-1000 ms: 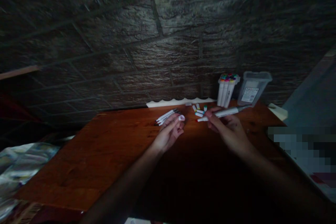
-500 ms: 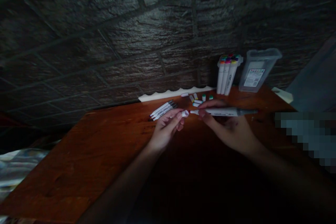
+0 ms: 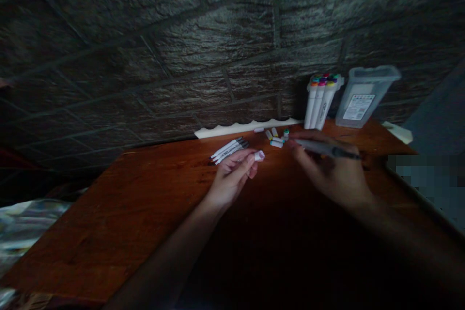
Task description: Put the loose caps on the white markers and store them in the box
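Keep the cap (image 3: pixel 257 156) pinched lightly in the left hand (image 3: pixel 225 184), near the row of pens (image 3: pixel 225 147) on the table (image 3: pixel 145 203). Steady the blurred marker (image 3: pixel 316 147) in the right hand (image 3: pixel 339 177), thumb and fingers closed around it, moving slowly to avoid knocking the loose caps (image 3: pixel 276 144).

No word, brand or number can be read. Between two and three o'clock from the middle of the view, the clear plastic container (image 3: pixel 367 83) bears a white label (image 3: pixel 359 107) with a row of small marks at its twelve o'clock edge, fine lines of print, and a dark, code-like block toward four o'clock. Nearer, in that same direction, one of the upright markers (image 3: pixel 318 106) carries dark lettering along its barrel, too small to read. Close by, toward six o'clock, the lying markers (image 3: pixel 228 150) show similar illegible print. Blur hides any lettering on the held marker (image 3: pixel 316 147).
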`<action>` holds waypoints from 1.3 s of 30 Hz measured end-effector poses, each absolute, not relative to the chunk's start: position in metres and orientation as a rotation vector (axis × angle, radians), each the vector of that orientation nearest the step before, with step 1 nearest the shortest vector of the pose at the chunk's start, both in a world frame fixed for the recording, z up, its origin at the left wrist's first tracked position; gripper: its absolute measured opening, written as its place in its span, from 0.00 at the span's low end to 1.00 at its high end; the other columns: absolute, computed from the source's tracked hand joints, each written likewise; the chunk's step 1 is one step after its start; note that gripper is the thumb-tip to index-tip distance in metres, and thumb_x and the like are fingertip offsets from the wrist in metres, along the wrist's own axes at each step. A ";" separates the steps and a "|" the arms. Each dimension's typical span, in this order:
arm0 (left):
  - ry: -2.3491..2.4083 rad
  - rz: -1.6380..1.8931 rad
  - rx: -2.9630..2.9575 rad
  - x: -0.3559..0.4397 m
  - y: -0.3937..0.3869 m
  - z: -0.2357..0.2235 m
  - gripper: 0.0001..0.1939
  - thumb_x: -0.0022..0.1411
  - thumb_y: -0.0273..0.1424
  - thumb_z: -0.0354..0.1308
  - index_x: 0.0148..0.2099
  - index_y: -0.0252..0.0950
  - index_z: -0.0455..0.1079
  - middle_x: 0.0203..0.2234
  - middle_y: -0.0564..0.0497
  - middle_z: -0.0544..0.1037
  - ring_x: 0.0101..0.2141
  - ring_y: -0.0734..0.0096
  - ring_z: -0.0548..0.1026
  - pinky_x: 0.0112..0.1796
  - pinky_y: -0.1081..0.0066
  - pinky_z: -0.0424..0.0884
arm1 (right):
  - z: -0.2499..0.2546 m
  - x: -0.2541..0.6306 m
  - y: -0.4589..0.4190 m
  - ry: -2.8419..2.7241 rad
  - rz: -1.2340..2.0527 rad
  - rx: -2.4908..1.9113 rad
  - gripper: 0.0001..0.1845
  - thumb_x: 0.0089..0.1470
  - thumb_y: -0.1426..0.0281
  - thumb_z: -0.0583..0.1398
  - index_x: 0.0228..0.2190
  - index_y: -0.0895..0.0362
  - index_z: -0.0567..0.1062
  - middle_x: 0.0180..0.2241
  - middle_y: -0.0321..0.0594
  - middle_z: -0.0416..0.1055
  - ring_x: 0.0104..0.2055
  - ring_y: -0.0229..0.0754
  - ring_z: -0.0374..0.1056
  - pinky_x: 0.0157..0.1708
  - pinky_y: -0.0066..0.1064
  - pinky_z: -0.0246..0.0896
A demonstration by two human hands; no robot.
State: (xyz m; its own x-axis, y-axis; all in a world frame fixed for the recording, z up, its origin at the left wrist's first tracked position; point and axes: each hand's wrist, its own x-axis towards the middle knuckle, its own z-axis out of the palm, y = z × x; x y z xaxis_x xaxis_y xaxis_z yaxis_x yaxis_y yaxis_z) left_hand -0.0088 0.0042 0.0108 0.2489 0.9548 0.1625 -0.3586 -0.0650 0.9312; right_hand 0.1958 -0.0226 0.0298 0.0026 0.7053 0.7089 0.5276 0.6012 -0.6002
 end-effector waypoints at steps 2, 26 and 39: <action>0.676 1.239 1.141 -0.010 0.003 0.015 0.10 0.52 0.34 0.68 0.37 0.35 0.78 0.30 0.50 0.78 0.25 0.79 0.67 0.25 0.77 0.63 | 0.030 0.202 -0.018 -1.598 0.168 -1.108 0.09 0.57 0.67 0.60 0.39 0.56 0.77 0.36 0.41 0.78 0.35 0.42 0.75 0.35 0.31 0.70; 0.646 1.205 1.102 -0.011 0.006 0.006 0.09 0.54 0.30 0.67 0.40 0.39 0.78 0.33 0.50 0.79 0.30 0.77 0.70 0.26 0.77 0.64 | 0.029 0.183 -0.031 -1.550 0.500 -0.914 0.08 0.56 0.67 0.62 0.39 0.53 0.76 0.37 0.40 0.77 0.35 0.39 0.74 0.33 0.27 0.70; 0.783 1.332 1.373 -0.011 0.006 0.006 0.13 0.48 0.26 0.70 0.38 0.39 0.79 0.35 0.51 0.83 0.33 0.72 0.79 0.34 0.73 0.75 | 0.032 0.184 -0.021 -1.353 0.948 -0.916 0.08 0.52 0.64 0.64 0.34 0.54 0.77 0.27 0.34 0.73 0.27 0.36 0.67 0.27 0.29 0.63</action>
